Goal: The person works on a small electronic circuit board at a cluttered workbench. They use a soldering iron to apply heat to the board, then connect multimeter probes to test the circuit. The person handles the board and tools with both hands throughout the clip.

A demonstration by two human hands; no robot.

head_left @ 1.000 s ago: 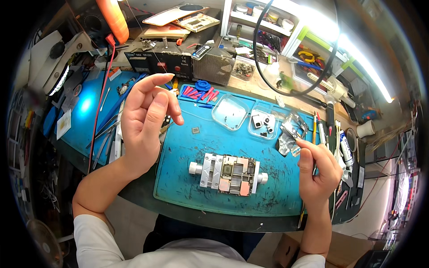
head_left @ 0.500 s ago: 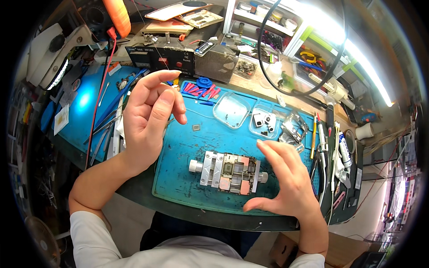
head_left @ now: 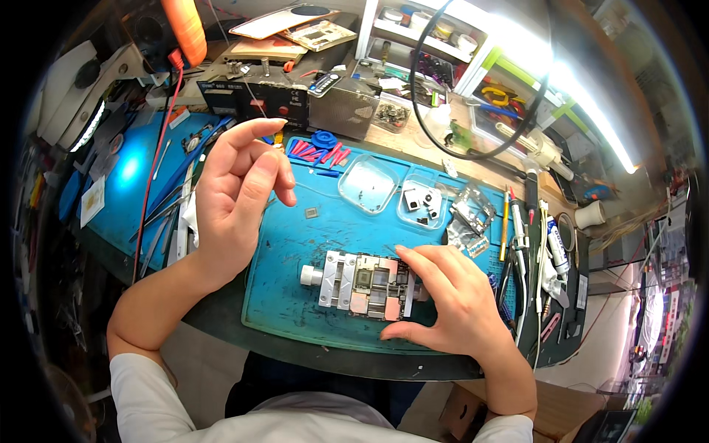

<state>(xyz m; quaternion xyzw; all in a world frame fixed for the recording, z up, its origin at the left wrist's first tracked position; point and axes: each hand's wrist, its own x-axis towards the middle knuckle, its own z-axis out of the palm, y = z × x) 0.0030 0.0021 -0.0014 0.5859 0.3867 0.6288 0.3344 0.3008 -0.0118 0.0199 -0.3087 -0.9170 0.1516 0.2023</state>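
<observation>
Blue mat (head_left: 295, 295), two clear dishes (head_left: 368, 183), one holding small parts (head_left: 418, 203).

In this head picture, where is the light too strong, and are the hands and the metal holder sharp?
Head view: a bright strip light blows out the upper right; glare patch on the blue mat at left; fisheye bends the edges; left hand, right hand and metal holder look reasonably sharp.

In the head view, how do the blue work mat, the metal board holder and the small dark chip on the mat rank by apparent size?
Largest to smallest:
1. blue work mat
2. metal board holder
3. small dark chip
The differences are plain; all three lie on one surface, so nearness hardly matters.
</observation>
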